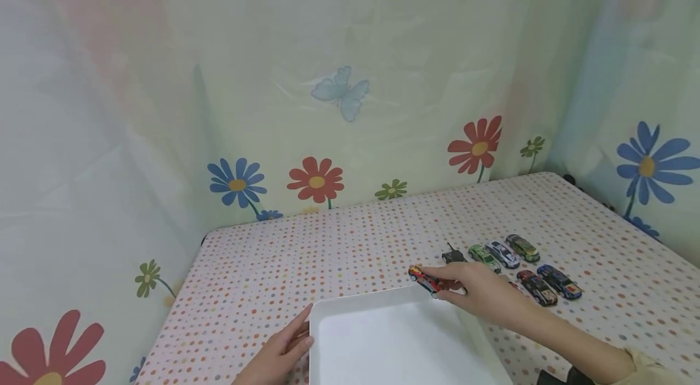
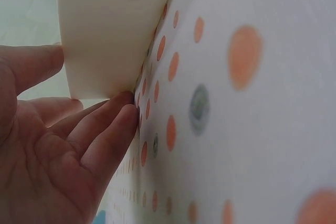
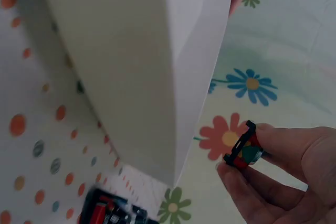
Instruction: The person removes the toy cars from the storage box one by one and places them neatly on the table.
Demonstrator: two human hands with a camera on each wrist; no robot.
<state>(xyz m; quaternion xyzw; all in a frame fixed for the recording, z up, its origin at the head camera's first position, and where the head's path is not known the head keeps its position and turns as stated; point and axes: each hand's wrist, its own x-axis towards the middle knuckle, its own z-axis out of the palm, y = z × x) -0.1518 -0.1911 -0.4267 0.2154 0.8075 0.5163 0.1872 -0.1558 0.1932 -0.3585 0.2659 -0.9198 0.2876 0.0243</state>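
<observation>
A white tray (image 1: 394, 336) stands on the dotted tablecloth in front of me. My left hand (image 1: 281, 348) is at its left side; in the left wrist view the thumb (image 2: 39, 66) meets the rim and the other fingers reach along the outer wall near the cloth. With thumb and fingers, my right hand (image 1: 476, 288) pinches a red and yellow toy car (image 1: 425, 282) over the tray's far right corner. From the right wrist the same toy car (image 3: 245, 148) appears end-on, above rim height. The bottom of the tray is bare where it shows.
Right of the tray, several toy cars stand in rows, among them a green one (image 1: 484, 257), a white and blue one (image 1: 503, 254) and a dark one (image 1: 558, 282). A black toy with a thin rod (image 1: 452, 254) sits behind my right hand. Flower-printed curtains (image 1: 350, 148) hang around the table.
</observation>
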